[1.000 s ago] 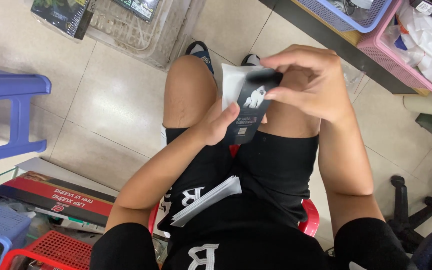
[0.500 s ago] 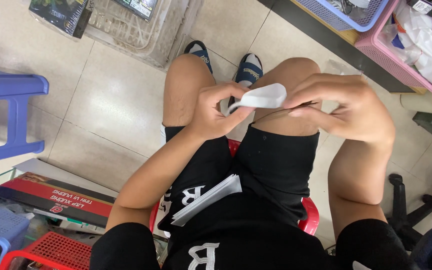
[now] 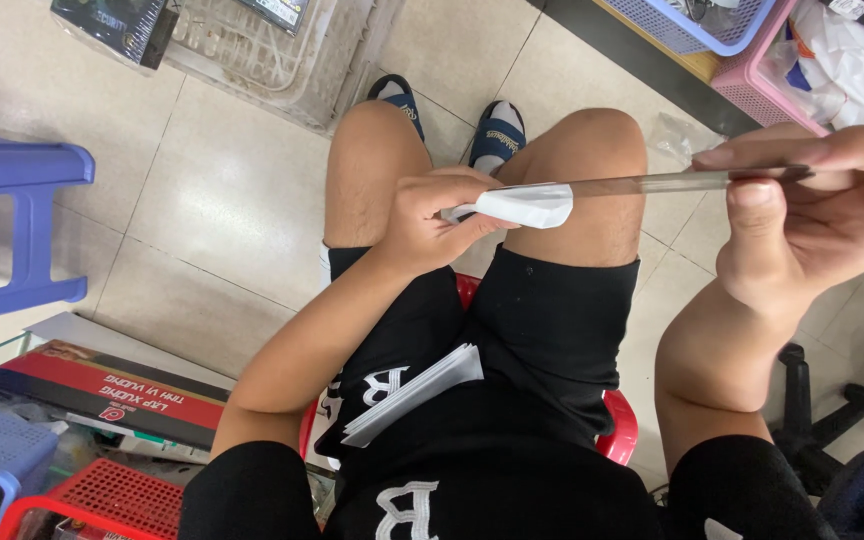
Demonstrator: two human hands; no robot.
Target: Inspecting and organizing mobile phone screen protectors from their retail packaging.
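Above the red stool (image 3: 620, 430), the left hand (image 3: 430, 225) pinches a white packet (image 3: 524, 205) while the right hand (image 3: 802, 215) pinches a thin flat strip (image 3: 642, 183) drawn from it.

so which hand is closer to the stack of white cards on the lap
Left. The left hand is just above the stack of white cards, pinching a white wrapper. The right hand is raised off to the right, farther away.
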